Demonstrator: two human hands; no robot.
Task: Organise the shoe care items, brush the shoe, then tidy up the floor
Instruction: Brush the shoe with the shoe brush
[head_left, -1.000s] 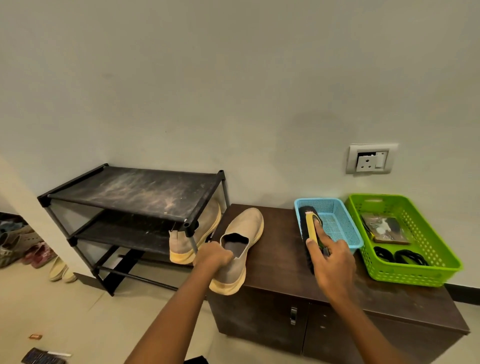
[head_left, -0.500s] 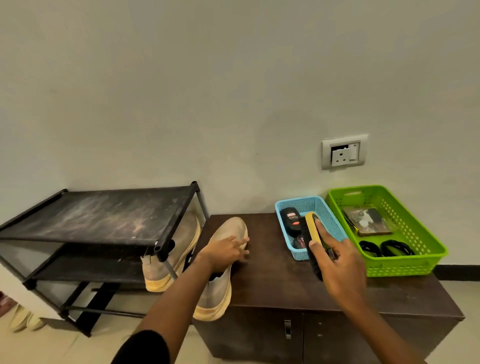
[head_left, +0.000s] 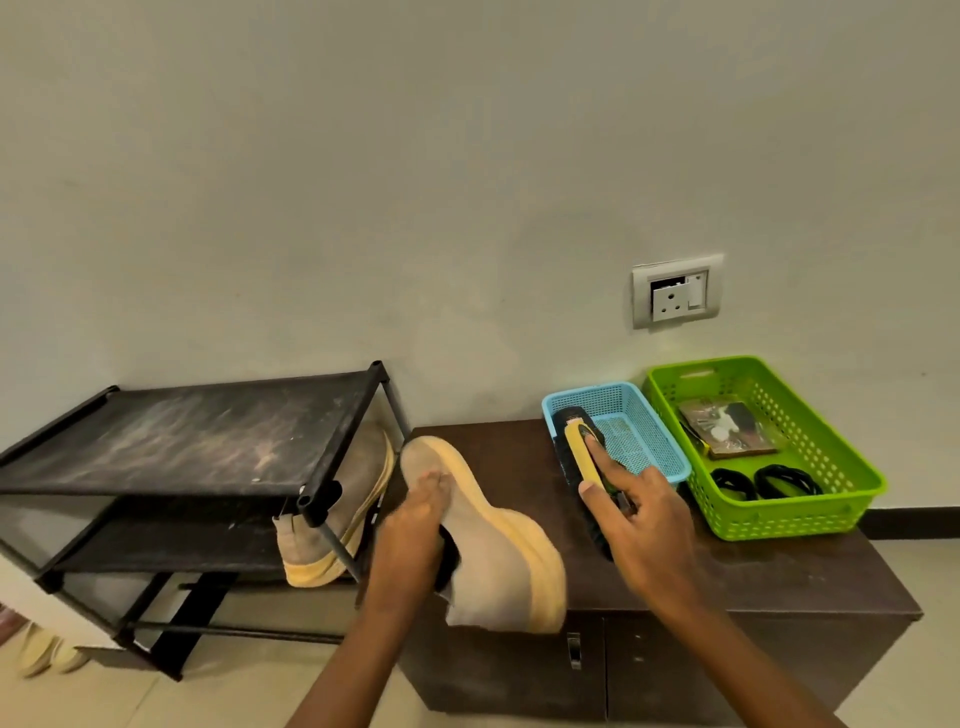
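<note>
1. My left hand (head_left: 410, 525) grasps the shoe (head_left: 493, 561), tilted at the tabletop's (head_left: 727, 566) left edge, its side exposed for brushing.
2. My right hand (head_left: 641, 514) grasps the brush (head_left: 576, 457) at the blue basket's (head_left: 636, 431) near edge.

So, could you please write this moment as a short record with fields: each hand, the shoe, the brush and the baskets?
left hand: grips the beige suede shoe with yellow sole, tilted, sole turned rightward, at the dark brown wooden cabinet
right hand: holds the yellow-backed black-bristle brush, index finger along its back
brush position: far end over the blue plastic basket
green plastic basket: right of the blue one, on the cabinet, holding black loops
second beige shoe: on the black shoe rack, left
</note>
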